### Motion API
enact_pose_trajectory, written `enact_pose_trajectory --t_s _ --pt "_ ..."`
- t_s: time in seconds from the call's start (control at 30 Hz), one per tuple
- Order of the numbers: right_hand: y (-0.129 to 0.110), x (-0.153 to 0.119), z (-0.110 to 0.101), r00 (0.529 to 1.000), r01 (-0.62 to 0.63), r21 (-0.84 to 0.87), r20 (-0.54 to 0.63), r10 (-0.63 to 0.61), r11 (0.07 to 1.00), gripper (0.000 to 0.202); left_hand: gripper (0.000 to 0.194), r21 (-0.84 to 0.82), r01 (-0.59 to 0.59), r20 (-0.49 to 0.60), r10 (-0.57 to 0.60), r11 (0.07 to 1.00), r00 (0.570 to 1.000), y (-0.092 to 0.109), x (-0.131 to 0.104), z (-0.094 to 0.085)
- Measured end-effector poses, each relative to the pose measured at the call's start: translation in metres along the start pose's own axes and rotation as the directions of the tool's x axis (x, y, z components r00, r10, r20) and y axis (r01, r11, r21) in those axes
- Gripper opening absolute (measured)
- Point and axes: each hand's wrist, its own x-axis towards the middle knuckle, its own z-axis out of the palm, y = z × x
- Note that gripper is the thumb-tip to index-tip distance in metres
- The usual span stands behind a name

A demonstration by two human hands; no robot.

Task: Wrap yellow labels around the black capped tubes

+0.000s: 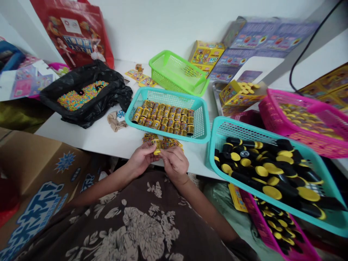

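Note:
My left hand point(141, 158) and my right hand point(175, 161) meet at the table's front edge, fingers closed together around a small canister point(157, 152). Its yellow end shows, and a printed gold-yellow wrapper seems to lie against it; my fingers cover the rest. Just beyond my fingertips, printed yellow labels point(174, 140) are spread on the table. Behind them, a turquoise basket point(208, 123) contains rows of small canisters point(165, 116) in yellow printed wraps. To the right, a second turquoise basket point(217, 145) is filled with black canisters point(288, 168) with yellow ends.
A black-bagged tub point(108, 98) of colourful candy pellets point(81, 96) stands left, near a red bag point(81, 36). A green basket point(176, 72) is behind, with stacked boxes point(250, 43) against the wall. Pink baskets point(304, 98) flank the right. A large carton point(40, 181) lies lower left.

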Motion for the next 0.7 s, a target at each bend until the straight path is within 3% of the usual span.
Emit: enact_pose_trajectory --t_s 0.1,0.27,0.43,0.6,0.7 --pt "-0.001 0.002 -0.001 0.995 -0.089 0.018 0.034 0.089 0.996 0.02 0.031 0.015 -0.053 -0.031 0.053 0.998 0.998 0.002 -0.002 0.002" --pt "0.001 0.006 -0.003 0.953 -0.242 0.069 0.204 0.224 0.968 0.05 0.03 0.091 -0.087 0.074 0.08 0.992 0.994 0.007 -0.006 0.003" --pt "-0.006 0.012 -0.004 0.972 -0.197 0.146 0.159 0.174 0.969 0.037 0.035 0.103 -0.002 0.127 -0.011 0.995 0.992 0.01 -0.007 0.001" --pt "-0.008 0.013 -0.005 0.983 -0.153 0.074 0.113 0.144 0.985 0.026 0.034 0.096 0.065 0.13 -0.077 0.993 0.989 0.007 -0.006 0.0" --pt "-0.003 0.01 -0.003 0.981 -0.153 0.05 0.128 0.145 0.987 0.026 0.028 0.08 0.045 0.12 -0.054 0.996 0.991 0.005 -0.004 -0.001"
